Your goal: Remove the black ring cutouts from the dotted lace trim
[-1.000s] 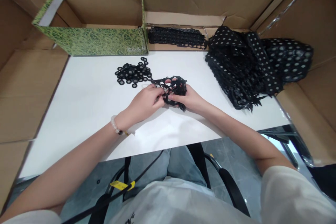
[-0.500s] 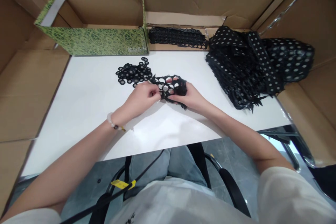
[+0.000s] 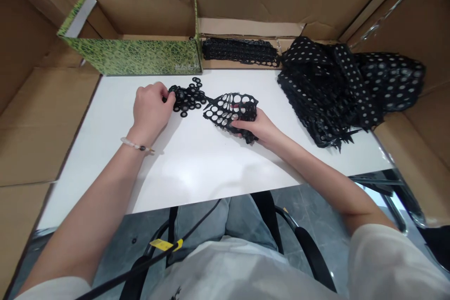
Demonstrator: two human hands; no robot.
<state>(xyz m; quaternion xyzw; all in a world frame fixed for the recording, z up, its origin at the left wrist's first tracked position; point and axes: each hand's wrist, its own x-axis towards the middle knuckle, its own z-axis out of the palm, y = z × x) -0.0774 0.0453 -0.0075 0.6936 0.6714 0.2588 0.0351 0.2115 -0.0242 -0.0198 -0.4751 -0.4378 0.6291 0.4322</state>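
Note:
My left hand (image 3: 153, 108) is at the left edge of a pile of small black rings (image 3: 188, 98) on the white table. Its fingers are curled together, and whatever they hold is hidden. Near the middle of the table, my right hand (image 3: 260, 127) grips a black sheet with round holes (image 3: 225, 110), thumb on top. The sheet is bunched up at the palm and spreads out toward the rings, where its torn tip reaches the right side of the pile.
A green patterned box (image 3: 137, 56) stands open at the back left. Beside it lies a stack of black perforated strips (image 3: 241, 51) on cardboard. A large heap of dotted black sheets (image 3: 316, 89) covers the right side. Cardboard walls surround the table (image 3: 197, 168).
My left hand has let go of the perforated sheet and moved left to the rings. The sheet has spread wider in my right hand, which has hardly moved.

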